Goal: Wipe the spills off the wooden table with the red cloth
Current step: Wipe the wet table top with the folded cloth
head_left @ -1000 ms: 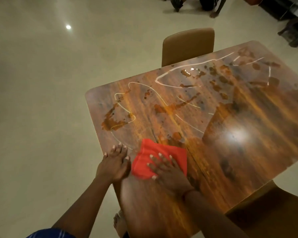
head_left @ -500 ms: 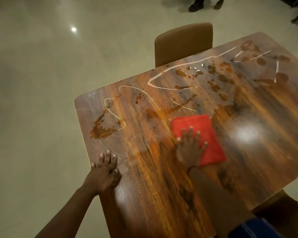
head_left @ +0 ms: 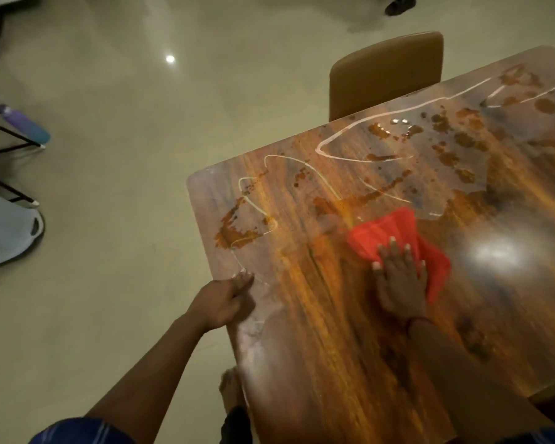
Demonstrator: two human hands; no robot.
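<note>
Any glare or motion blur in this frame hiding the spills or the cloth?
Head view: a glare patch washes out the wooden table right of the red cloth; head view: the cloth and right hand are motion-smeared; head view: light is dim and warm, yet the far spills read clearly.

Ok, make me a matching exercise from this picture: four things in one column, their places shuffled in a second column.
Things:
1. red cloth
2. left hand
3. chair
4. purple bottle

Places:
A. far left of the view, away from the table
B. holding the left edge of the wooden table
C. beyond the table's far edge
D. on the tabletop, under the flat right hand

Pairs: 1-D, 2-B, 3-C, 4-A.
</note>
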